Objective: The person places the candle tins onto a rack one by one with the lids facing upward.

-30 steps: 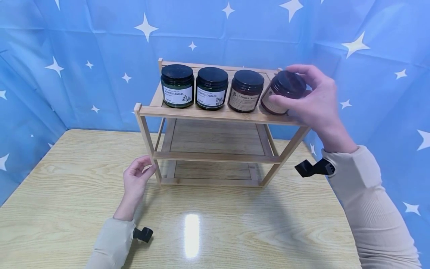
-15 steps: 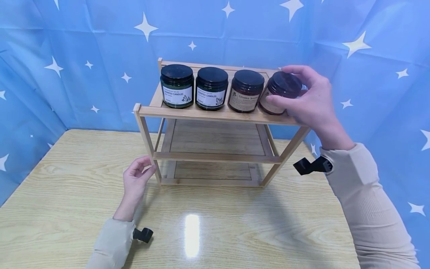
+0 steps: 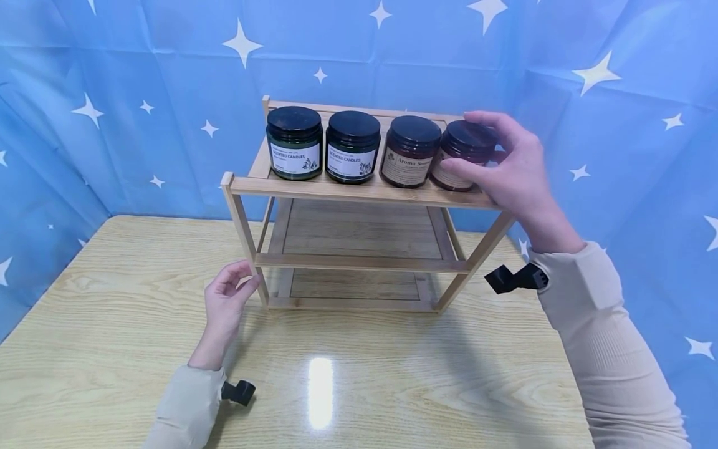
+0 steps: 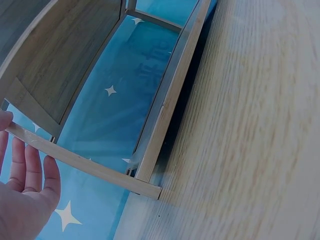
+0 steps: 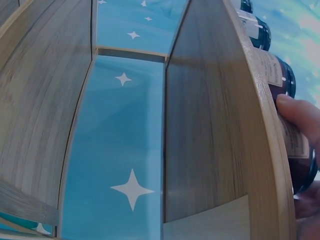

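Note:
My right hand (image 3: 516,165) grips the rightmost candle jar (image 3: 464,144), brown with a black lid and tan label, thumb on its front and fingers at the lid's back. The jar stands on the top shelf of a wooden rack (image 3: 359,192), close against another brown "Aroma" candle jar (image 3: 411,153). In the right wrist view my right thumb (image 5: 299,112) presses on the held jar (image 5: 296,142). Low on the rack's left front leg (image 4: 82,163), my left hand (image 4: 30,200) holds the wood between thumb and fingers.
Two green candle jars with white "Scented Candles" labels, one at far left (image 3: 295,144) and one beside it (image 3: 353,148), share the top shelf. Lower shelves (image 3: 364,231) lie beneath. The rack stands on a wood-grain table (image 3: 392,374) before a blue star-patterned curtain (image 3: 185,75).
My right hand has slid the rightmost jar left toward its neighbour, and the jar has gone from tilted to nearly upright. My left hand stays on the rack leg.

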Available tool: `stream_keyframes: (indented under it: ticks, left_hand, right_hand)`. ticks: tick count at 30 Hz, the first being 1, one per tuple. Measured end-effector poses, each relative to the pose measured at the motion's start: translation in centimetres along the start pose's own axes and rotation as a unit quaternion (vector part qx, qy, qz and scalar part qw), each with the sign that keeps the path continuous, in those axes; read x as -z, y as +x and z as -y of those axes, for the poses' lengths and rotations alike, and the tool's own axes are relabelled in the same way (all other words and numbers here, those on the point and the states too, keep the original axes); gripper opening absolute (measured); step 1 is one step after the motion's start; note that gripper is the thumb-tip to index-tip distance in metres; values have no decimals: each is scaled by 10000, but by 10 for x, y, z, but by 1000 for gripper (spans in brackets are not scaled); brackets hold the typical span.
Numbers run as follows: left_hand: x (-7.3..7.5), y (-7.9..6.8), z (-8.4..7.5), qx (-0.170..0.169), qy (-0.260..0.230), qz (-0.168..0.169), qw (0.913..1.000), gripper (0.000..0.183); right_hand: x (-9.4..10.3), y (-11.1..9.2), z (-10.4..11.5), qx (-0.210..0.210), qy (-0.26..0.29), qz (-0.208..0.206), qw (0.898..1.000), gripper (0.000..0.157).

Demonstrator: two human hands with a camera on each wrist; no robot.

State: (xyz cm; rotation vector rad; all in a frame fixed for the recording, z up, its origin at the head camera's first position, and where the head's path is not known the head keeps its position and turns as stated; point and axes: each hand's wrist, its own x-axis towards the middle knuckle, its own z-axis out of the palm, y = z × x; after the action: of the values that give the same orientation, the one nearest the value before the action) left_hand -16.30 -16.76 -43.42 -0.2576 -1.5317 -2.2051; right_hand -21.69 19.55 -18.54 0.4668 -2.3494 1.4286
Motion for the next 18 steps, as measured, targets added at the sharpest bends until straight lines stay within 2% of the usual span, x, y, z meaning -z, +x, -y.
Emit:
stream_keyframes:
  ticks: [10,18]
  left_hand:
    - [-1,1,0,94,2,-106,9999,38]
    - [-2,0,-2,302,79,-217,9993,35]
  right_hand:
    - [2,1,0,184,-145,378,9990,59]
    - [5,3,0,304,43,668,9973,56]
